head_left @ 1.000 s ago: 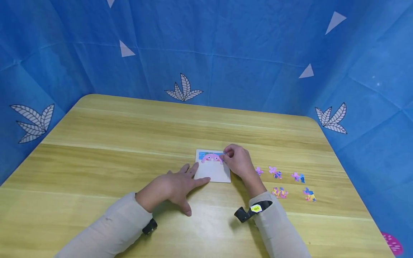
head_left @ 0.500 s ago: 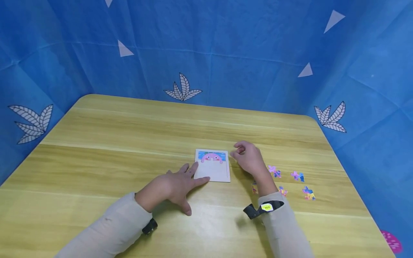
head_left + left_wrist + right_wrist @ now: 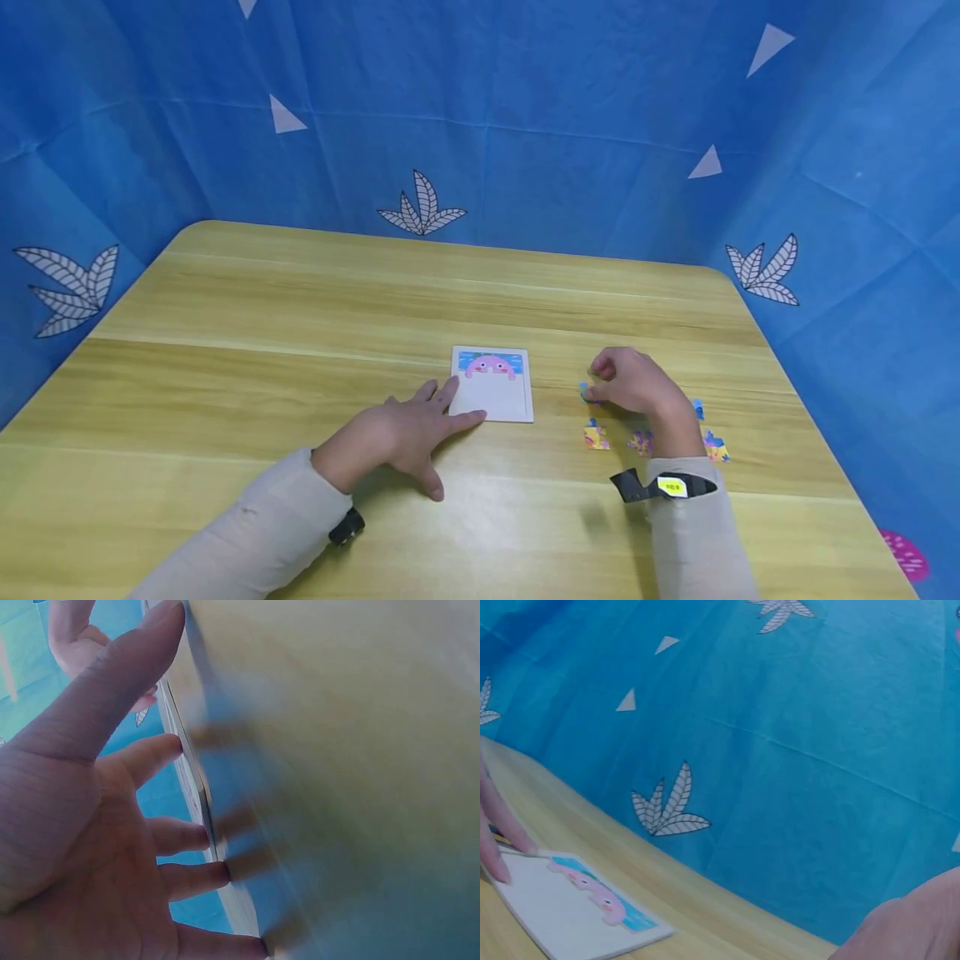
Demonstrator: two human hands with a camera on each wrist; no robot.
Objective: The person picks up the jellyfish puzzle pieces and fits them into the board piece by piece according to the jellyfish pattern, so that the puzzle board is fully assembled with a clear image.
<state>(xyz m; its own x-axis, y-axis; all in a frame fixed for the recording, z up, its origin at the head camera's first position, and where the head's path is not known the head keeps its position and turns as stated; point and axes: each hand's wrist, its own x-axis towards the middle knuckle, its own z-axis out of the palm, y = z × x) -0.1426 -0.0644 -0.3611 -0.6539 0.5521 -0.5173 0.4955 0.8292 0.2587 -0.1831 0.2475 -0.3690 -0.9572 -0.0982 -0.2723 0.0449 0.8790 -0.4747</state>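
My left hand (image 3: 408,429) lies spread on the table, fingertips at the left and lower edges of a white puzzle tray (image 3: 491,404). In the left wrist view, the left hand's straight fingers (image 3: 184,881) reach down to the surface. Along the tray's top sits an assembled strip (image 3: 491,365) with a pink face on blue. To the right, my right hand (image 3: 637,383) bends over a puzzle piece (image 3: 584,390), thumb at its edge; I cannot tell whether it is pinched. In the right wrist view only part of the right hand (image 3: 911,926) shows.
Below the right hand lie loose puzzle pieces: a yellow one (image 3: 596,435), a purple-and-yellow one (image 3: 640,442) and a blue-and-yellow one (image 3: 716,447). A blue piece (image 3: 698,409) peeks out beside the right wrist. Blue cloth (image 3: 487,125) hangs behind the wooden table (image 3: 300,292).
My right hand has left the tray's top right corner and moved right to the loose pieces. The pink-faced strip came fully into view. The left hand has stayed in place.
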